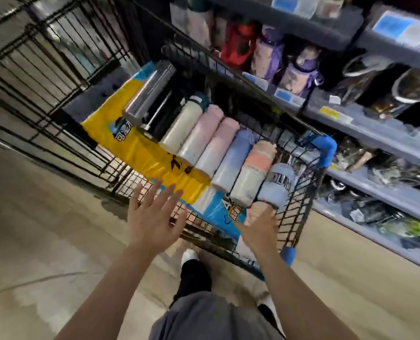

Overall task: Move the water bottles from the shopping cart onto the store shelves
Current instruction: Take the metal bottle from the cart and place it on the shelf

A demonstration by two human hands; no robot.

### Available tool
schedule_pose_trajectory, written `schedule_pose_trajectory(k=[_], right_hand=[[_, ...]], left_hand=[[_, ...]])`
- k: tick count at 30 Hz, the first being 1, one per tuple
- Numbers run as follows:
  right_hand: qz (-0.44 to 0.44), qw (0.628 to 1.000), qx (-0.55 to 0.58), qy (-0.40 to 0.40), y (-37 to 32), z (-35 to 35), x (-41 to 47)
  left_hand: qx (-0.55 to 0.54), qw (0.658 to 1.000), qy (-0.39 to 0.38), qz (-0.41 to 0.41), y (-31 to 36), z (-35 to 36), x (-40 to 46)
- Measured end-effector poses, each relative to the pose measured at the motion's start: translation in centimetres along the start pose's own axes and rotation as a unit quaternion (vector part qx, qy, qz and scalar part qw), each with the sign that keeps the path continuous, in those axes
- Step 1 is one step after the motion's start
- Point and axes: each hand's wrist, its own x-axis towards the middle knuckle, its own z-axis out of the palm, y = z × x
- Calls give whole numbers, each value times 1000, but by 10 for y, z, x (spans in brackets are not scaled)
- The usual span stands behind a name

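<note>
A smooth, pale beige concrete floor (44, 241) fills the lower left, with a faint dull sheen and darker patches near the middle. To the upper left stand black wire cage panels (44, 69) with thin vertical bars, rising from the floor. Along the right runs grey metal shelving (366, 128) in several tiers, its front edges carrying blue and yellow price labels (329, 113). The light is dim and even, and motion blur softens the far detail.
</note>
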Motion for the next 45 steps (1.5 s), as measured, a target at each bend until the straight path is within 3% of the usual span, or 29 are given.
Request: schedule_pose_trajectory(k=[2,4,21,29,35,38,40,42,45], right_hand=[[29,998,-50,11,4,8,4],[42,997,-64,8,4,12,8],[46,997,59,24,11,23,27],[59,984,168,29,10,11,16],[-31,966,251,48,-17,-20,5],[-70,964,252,56,-53,-29,18],[-93,969,219,64,-78,-31,31],[-102,977,175,69,-104,-31,48],[-79,988,113,71,-133,-27,72]], left_hand=[[-10,998,55,34,-1,4,-1],[-15,997,62,39,-3,5,-2],[-13,998,66,12,0,6,2],[-13,1000,21,-6,2,2,0],[-33,988,-124,-82,8,-14,5],[-157,968,-127,-152,6,-25,32],[-239,952,-112,-155,-7,-30,70],[-215,967,-61,-125,-34,-25,116],[-208,961,-45,-175,-89,-1,188]])
